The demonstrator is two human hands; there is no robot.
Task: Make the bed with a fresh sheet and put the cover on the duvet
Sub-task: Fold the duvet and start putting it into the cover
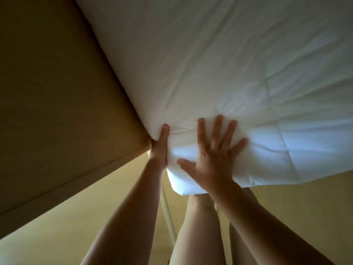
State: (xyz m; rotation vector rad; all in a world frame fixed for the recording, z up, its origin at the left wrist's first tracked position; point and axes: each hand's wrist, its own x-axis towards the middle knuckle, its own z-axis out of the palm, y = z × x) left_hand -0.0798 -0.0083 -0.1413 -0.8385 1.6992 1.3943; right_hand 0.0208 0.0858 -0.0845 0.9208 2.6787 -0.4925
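Note:
A white sheet (pixel 219 69) covers the mattress and is creased toward the near corner (pixel 181 185). My right hand (pixel 210 155) lies flat on top of that corner, fingers spread and straight, pressing the sheet down. My left hand (pixel 159 148) is at the corner's left side, against the headboard; its thumb lies on the sheet's top edge and its other fingers are hidden behind the mattress side. No duvet or cover is in view.
A tan upholstered headboard (pixel 57 92) fills the left side and meets the mattress at the corner. Yellowish floor (pixel 296 207) lies below. A pale bed-frame leg (pixel 168 213) runs down beside my bare legs (pixel 196 226).

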